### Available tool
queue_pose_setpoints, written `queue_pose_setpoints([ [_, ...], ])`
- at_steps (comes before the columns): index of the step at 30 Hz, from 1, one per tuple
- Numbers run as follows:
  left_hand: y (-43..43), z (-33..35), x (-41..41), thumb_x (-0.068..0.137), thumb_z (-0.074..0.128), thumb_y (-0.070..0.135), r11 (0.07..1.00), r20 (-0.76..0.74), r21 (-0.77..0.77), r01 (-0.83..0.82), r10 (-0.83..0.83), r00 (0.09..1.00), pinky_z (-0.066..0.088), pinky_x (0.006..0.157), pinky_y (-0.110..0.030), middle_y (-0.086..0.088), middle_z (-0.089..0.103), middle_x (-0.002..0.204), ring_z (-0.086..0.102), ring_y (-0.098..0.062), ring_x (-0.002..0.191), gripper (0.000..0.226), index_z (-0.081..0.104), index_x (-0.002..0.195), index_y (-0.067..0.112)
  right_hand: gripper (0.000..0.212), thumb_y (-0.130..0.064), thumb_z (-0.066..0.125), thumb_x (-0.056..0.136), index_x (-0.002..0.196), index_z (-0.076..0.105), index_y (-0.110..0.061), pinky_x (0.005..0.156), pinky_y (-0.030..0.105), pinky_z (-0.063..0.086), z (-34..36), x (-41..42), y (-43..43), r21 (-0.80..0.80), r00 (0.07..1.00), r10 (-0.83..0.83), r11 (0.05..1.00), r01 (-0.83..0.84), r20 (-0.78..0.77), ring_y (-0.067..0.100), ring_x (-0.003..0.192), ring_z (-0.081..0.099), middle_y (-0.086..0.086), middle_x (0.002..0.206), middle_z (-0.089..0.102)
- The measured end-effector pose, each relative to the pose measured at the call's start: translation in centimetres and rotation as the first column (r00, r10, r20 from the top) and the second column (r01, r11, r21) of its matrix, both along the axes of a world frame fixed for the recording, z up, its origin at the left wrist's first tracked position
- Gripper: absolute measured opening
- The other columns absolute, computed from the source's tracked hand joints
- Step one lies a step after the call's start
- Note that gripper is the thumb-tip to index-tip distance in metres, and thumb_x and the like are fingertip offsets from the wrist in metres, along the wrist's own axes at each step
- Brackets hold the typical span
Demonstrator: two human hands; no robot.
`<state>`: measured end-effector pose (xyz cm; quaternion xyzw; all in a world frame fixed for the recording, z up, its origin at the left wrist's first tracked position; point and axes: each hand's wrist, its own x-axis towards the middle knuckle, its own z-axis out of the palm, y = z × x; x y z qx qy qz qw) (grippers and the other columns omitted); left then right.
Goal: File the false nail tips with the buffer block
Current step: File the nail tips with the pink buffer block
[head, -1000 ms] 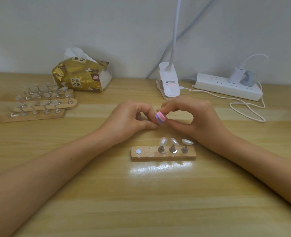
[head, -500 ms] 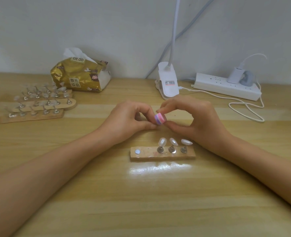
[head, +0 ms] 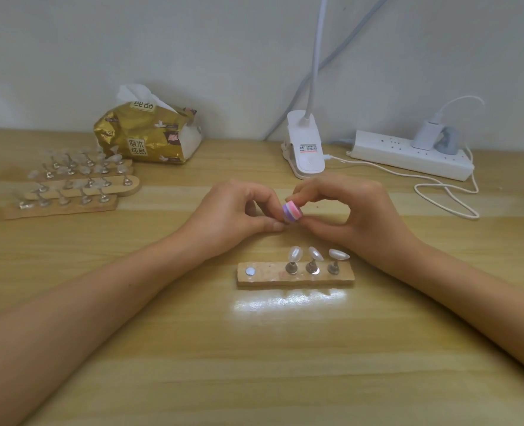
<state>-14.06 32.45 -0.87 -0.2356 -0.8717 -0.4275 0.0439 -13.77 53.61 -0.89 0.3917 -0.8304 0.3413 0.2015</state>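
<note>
The right hand (head: 356, 216) pinches the buffer block (head: 292, 212) against what is probably a fourth tip pinched in the left hand (head: 233, 216), while three nail tips (head: 315, 253) wait on the stand (head: 270, 276).

Whether the left hand (head: 224, 216) pinches anything cannot be told: its fingertips meet behind the buffer block (head: 292, 212), which the right hand (head: 362, 216) grips. Both forearms are cut off by the side edges. The lamp neck (head: 316, 56) leaves at the top edge. The clear nail tips on the far-left holders (head: 79, 179) blur together. The print on the lamp clip (head: 308, 148) is too small to read.
</note>
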Motion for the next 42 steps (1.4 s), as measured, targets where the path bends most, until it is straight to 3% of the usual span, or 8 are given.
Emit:
queue_pose_setpoints([
  [10, 0.05, -0.02, -0.01, 0.078, 0.082, 0.018, 1.000, 0.004, -0.001, -0.004, 0.004, 1.000, 0.042, 0.062, -0.021, 0.029, 0.062, 0.065, 0.050, -0.001, 0.058, 0.025, 0.068, 0.069, 0.037, 0.010, -0.002, 0.080, 0.083, 0.091, 0.073, -0.003, 0.084, 0.026, 0.054, -0.05, 0.12, 0.06, 0.011, 0.997, 0.003, 1.000, -0.002, -0.072, 0.013, 0.088, 0.069, 0.002, 0.094, 0.074],
  [16, -0.04, -0.12, -0.03, 0.078, 0.081, 0.018, 1.000, 0.002, 0.001, 0.001, -0.001, 1.000, 0.040, 0.059, -0.015, 0.029, 0.062, 0.065, 0.051, 0.001, 0.057, 0.026, 0.068, 0.069, 0.037, 0.011, -0.003, 0.081, 0.082, 0.091, 0.075, -0.003, 0.083, 0.027, 0.055, -0.04, 0.17, -0.02, -0.006, 0.996, 0.005, 1.000, -0.005, -0.086, 0.010, 0.088, 0.070, 0.001, 0.094, 0.075],
  [25, -0.08, -0.22, -0.18, 0.076, 0.082, 0.018, 1.000, 0.016, 0.027, -0.004, 0.003, 1.000, 0.044, 0.063, -0.021, 0.026, 0.065, 0.069, 0.051, -0.001, 0.059, 0.018, 0.072, 0.071, 0.033, 0.012, -0.001, 0.082, 0.082, 0.092, 0.075, -0.001, 0.085, 0.036, 0.057, 0.07, 0.06, 0.09, -0.024, 1.000, -0.024, 0.999, 0.025, 0.018, 0.016, 0.090, 0.072, 0.003, 0.095, 0.076],
  [28, -0.08, -0.21, -0.16, 0.078, 0.082, 0.018, 1.000, 0.021, 0.019, 0.003, -0.004, 1.000, 0.044, 0.062, -0.020, 0.026, 0.065, 0.069, 0.051, -0.001, 0.059, 0.020, 0.071, 0.071, 0.034, 0.011, -0.004, 0.082, 0.082, 0.090, 0.075, -0.003, 0.083, 0.028, 0.056, 0.03, 0.30, -0.03, -0.009, 0.997, 0.001, 1.000, -0.001, -0.073, 0.011, 0.088, 0.071, 0.002, 0.095, 0.075],
  [32, -0.11, -0.20, -0.12, 0.076, 0.082, 0.017, 0.999, 0.032, 0.035, -0.008, 0.007, 0.999, 0.045, 0.064, -0.023, 0.026, 0.065, 0.070, 0.052, -0.001, 0.060, 0.020, 0.071, 0.071, 0.032, 0.012, -0.005, 0.082, 0.082, 0.091, 0.075, -0.002, 0.084, 0.032, 0.056, 0.07, 0.15, 0.13, -0.012, 0.999, -0.044, 0.999, 0.044, -0.004, 0.013, 0.089, 0.072, 0.002, 0.094, 0.076],
  [36, -0.13, -0.05, 0.05, 0.077, 0.082, 0.017, 1.000, 0.033, 0.028, 0.005, -0.006, 0.999, 0.044, 0.064, -0.023, 0.027, 0.064, 0.068, 0.052, -0.002, 0.060, 0.023, 0.070, 0.069, 0.035, 0.011, -0.004, 0.082, 0.082, 0.090, 0.074, -0.003, 0.082, 0.025, 0.055, -0.06, 0.39, -0.05, 0.002, 0.993, -0.003, 1.000, 0.004, -0.114, 0.010, 0.087, 0.070, 0.001, 0.095, 0.075],
  [40, -0.07, -0.10, -0.02, 0.077, 0.082, 0.017, 1.000, 0.030, 0.020, -0.010, 0.010, 0.999, 0.047, 0.069, -0.027, 0.025, 0.066, 0.071, 0.054, -0.003, 0.062, 0.017, 0.072, 0.072, 0.030, 0.009, -0.004, 0.081, 0.083, 0.090, 0.074, -0.002, 0.082, 0.031, 0.055, -0.04, -0.01, 0.10, 0.006, 0.998, -0.050, 0.999, 0.050, -0.036, 0.014, 0.087, 0.071, 0.001, 0.093, 0.075],
  [42, -0.07, -0.04, 0.00, 0.078, 0.081, 0.018, 1.000, 0.023, 0.011, -0.005, 0.005, 1.000, 0.046, 0.068, -0.027, 0.026, 0.064, 0.070, 0.053, -0.001, 0.061, 0.021, 0.070, 0.070, 0.034, 0.010, -0.007, 0.081, 0.083, 0.089, 0.074, -0.003, 0.082, 0.022, 0.054, -0.03, 0.15, -0.03, -0.015, 0.995, -0.034, 0.999, 0.032, -0.090, 0.009, 0.088, 0.070, 0.000, 0.093, 0.075],
])
